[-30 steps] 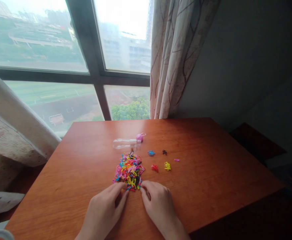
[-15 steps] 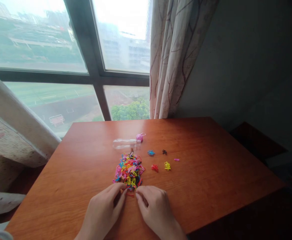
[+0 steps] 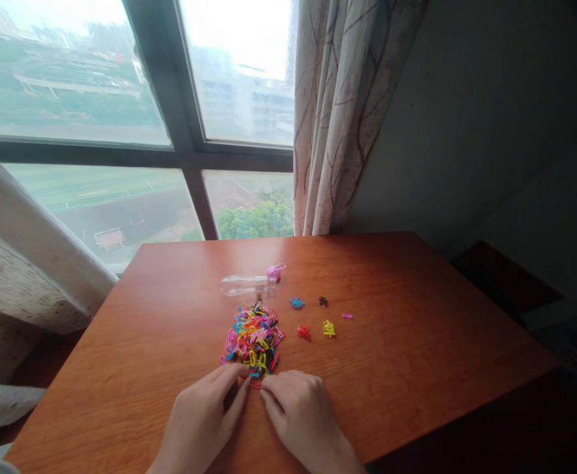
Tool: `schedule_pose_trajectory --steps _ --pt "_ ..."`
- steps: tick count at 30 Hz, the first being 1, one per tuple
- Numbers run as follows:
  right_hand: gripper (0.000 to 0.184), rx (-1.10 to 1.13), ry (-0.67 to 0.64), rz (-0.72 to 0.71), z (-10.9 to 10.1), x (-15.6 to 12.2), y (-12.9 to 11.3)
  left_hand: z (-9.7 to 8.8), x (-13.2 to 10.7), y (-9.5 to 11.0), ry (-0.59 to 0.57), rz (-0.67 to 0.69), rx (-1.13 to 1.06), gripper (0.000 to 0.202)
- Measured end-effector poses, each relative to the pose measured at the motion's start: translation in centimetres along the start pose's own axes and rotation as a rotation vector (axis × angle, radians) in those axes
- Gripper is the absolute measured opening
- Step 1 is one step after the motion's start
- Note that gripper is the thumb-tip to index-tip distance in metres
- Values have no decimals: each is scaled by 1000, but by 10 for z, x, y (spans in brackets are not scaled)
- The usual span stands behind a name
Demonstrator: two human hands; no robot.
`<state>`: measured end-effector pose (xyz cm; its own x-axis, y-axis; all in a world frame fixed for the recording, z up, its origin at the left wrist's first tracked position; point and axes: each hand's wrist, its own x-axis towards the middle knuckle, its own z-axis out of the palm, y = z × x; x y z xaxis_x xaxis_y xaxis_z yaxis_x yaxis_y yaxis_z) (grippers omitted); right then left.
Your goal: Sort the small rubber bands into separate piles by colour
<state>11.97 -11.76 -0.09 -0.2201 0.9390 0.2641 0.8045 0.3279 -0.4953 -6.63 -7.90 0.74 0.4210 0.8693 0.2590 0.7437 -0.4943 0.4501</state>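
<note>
A heap of small coloured rubber bands (image 3: 253,336) lies on the wooden table (image 3: 391,342). Both my hands rest at the heap's near edge. My left hand (image 3: 204,415) has its fingers curled, the tips touching the bands. My right hand (image 3: 295,411) is curled too, its fingertips pinched at a red band (image 3: 256,384) between the two hands. To the right of the heap lie small sorted clusters: blue (image 3: 297,303), black (image 3: 323,301), red (image 3: 304,332), yellow (image 3: 329,328) and a single pink band (image 3: 347,316).
A clear small bottle (image 3: 246,284) lies on its side behind the heap, with a pink cap (image 3: 274,272) next to it. A window and curtain (image 3: 337,112) stand behind the table. Dark furniture (image 3: 505,283) sits to the right.
My right hand has slid left toward my left hand, and the fingertips of both have closed in on a red band at the heap's near edge.
</note>
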Motion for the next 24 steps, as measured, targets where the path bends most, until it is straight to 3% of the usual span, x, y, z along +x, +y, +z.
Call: schedule_pose_trajectory --steps 8,14,24 --pt "15 263 127 128 -10 -1 10 0 0 1 -4 12 -18 16" --pt "23 16 310 199 -25 8 45 0 -1 2 -15 5 -8 16" --pt "27 -175 258 169 -29 6 59 -4 2 6 -3 -1 -20 17"
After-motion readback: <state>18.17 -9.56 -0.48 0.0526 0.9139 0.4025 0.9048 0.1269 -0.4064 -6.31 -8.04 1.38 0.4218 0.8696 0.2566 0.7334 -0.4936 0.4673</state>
